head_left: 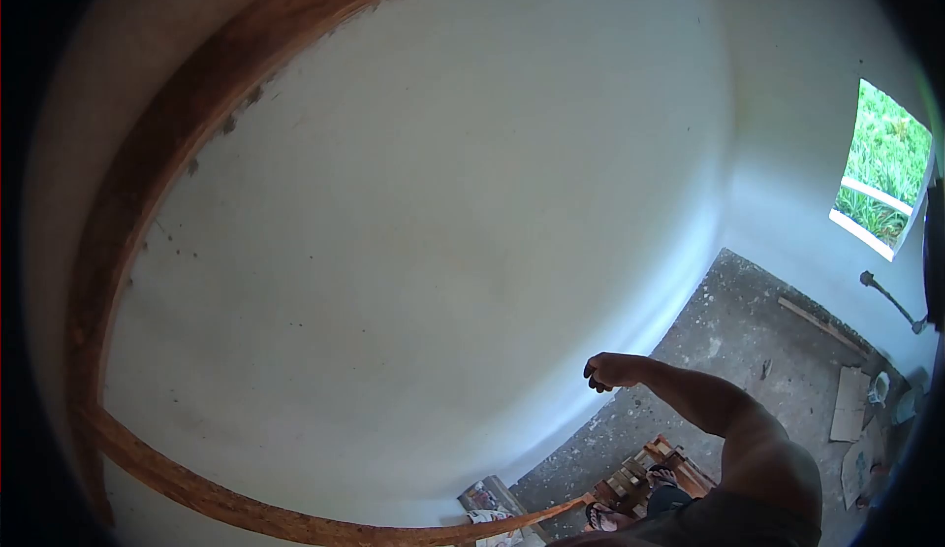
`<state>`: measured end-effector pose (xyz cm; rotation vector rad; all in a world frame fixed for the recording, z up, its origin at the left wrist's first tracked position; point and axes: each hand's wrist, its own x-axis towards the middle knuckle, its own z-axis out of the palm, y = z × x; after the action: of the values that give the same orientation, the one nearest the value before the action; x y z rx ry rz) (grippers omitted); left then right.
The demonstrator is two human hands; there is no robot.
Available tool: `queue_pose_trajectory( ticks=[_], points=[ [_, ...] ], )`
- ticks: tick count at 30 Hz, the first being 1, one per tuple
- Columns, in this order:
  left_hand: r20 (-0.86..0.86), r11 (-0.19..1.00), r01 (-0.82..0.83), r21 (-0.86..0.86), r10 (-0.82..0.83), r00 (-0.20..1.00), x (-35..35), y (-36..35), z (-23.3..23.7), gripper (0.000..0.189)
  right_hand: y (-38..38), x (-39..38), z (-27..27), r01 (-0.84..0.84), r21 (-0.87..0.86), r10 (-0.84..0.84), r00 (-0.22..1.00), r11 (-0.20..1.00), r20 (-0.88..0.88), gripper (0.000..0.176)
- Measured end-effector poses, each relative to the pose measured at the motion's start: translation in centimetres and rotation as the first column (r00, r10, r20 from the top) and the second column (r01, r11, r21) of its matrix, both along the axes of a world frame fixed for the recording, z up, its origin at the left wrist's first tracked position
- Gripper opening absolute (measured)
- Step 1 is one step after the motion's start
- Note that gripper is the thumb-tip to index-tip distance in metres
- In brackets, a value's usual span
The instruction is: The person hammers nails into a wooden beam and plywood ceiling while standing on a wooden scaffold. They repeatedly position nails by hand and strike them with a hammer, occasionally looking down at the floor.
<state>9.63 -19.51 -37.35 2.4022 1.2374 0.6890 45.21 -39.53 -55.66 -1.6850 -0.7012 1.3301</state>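
Note:
My right hand (611, 372) is stretched out from the bent arm, in front of the lower right part of the white wall (443, 202). Its fingers are curled together, and whatever they may hold is too small to make out. Whether the hand touches the wall cannot be told. My left hand does not show. Below, my feet in sandals (661, 476) stand on a wooden pallet-like platform (620, 488).
A wooden beam (187, 104) curves along the upper left, another (295, 525) along the bottom. At right are a window opening (886, 158), a plank (822, 326) and boards (849, 404) on the concrete floor (733, 321). Papers (492, 508) lie near the platform.

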Motion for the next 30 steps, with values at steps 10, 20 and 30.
queue_pose_trajectory(
  ticks=[10, 20, 30],
  points=[
    [-0.073, 0.783, 0.013, -0.622, -0.075, 0.994, 0.5, -11.9, -12.3, 0.029, -2.0, 2.3, 5.1, 0.221, 0.297, -0.052, 0.872, 0.929, -0.486, 0.008],
    [-0.286, 0.485, -0.267, -0.833, 0.038, 0.958, -14.5, -24.8, -19.3, 0.03, -9.5, 4.5, 5.3, 0.501, 0.233, -0.311, 0.775, 0.834, -0.55, 0.009],
    [-0.303, 0.27, -0.307, -0.913, 0.058, 0.951, -12.5, -22.9, -16.9, 0.032, -14.8, -0.1, 4.2, 0.634, 0.298, -0.3, 0.661, 0.714, -0.688, 0.014]
  ],
)
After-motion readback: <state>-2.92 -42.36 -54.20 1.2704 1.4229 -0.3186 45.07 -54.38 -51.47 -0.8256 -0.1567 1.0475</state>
